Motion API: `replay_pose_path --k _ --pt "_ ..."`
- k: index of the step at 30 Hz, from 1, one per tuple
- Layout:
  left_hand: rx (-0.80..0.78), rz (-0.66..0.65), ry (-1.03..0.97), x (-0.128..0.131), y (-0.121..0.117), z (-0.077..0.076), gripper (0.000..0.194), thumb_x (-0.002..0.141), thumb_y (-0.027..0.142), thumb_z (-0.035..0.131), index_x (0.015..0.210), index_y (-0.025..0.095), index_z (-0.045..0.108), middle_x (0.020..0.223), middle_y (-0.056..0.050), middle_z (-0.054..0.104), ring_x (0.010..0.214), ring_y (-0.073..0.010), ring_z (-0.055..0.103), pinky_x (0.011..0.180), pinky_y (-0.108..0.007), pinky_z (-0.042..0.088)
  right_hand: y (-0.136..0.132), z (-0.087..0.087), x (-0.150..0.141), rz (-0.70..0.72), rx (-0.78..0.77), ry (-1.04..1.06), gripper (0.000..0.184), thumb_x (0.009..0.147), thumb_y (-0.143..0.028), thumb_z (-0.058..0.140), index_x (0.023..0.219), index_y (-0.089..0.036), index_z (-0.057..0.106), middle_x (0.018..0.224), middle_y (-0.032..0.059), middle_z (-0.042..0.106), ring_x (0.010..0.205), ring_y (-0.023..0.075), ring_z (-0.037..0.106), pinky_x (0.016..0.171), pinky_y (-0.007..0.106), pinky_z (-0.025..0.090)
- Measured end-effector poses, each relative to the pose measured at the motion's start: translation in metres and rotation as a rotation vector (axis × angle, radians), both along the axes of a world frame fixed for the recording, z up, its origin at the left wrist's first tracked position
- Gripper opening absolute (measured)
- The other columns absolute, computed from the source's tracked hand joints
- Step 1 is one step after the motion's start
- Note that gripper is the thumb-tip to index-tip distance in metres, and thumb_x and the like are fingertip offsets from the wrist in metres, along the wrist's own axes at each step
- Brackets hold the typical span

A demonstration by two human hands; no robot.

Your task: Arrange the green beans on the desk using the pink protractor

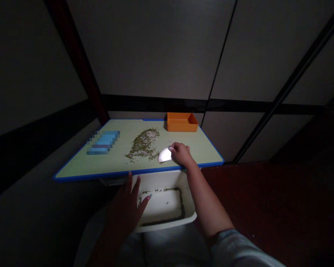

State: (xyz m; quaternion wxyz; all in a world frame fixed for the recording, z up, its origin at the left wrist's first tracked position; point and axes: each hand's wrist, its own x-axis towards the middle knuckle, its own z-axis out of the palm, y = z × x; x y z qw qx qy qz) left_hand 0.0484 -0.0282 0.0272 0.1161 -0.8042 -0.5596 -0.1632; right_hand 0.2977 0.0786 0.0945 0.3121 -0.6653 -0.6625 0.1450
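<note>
My right hand (180, 153) pinches a pale half-round scraper (165, 155) by one side, low over the small table (180, 141). Just left of the scraper, small green-brown grains (141, 146) lie scattered with paler ones among them; their exact kind is too small to tell. A white plastic basin (167, 226) is below the table's near edge, with lines of similar grains along its bottom. My left hand (128, 202), fingers spread, is at the basin's left side and holds nothing visible. One fingertip reaches the blue table edge.
An orange open box (182, 126) stands at the table's back right. On the left of the tabletop lies a blurred-out blue item (104, 142). Pale panelled doors (156, 55) rise right behind the table. Dark red floor (253, 207) shows at the right.
</note>
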Motion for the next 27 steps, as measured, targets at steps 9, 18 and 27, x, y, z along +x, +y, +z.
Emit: replay_pose_path --k 9,18,27 --pt "0.087 -0.025 -0.029 -0.002 0.002 -0.008 0.069 0.082 0.053 0.048 0.138 0.013 0.042 0.152 -0.021 0.033 0.138 -0.0408 0.034 0.105 -0.051 0.042 -0.002 0.002 0.001 0.027 0.000 -0.005 0.013 0.088 -0.027 0.055 0.086 -0.019 0.065 0.087 0.0033 0.070 0.089 0.0180 0.058 0.090 0.035 0.027" --pt "0.147 -0.071 -0.033 -0.003 0.004 -0.012 0.073 0.082 0.055 0.048 0.139 0.011 0.039 0.150 -0.025 0.035 0.143 -0.0384 0.022 0.106 -0.051 0.041 -0.003 0.001 0.002 0.076 -0.004 0.011 0.010 0.086 -0.025 0.057 0.081 -0.019 0.063 0.079 0.0012 0.070 0.078 0.0156 0.059 0.090 0.035 0.032" --pt "0.139 -0.073 -0.039 -0.003 0.006 -0.013 0.074 0.082 0.055 0.047 0.140 0.011 0.038 0.150 -0.025 0.034 0.144 -0.0375 0.022 0.107 -0.051 0.040 -0.007 0.004 0.002 0.139 -0.022 -0.034 0.012 0.083 -0.026 0.058 0.075 -0.018 0.062 0.073 0.0012 0.069 0.072 0.0148 0.057 0.084 0.032 0.035"
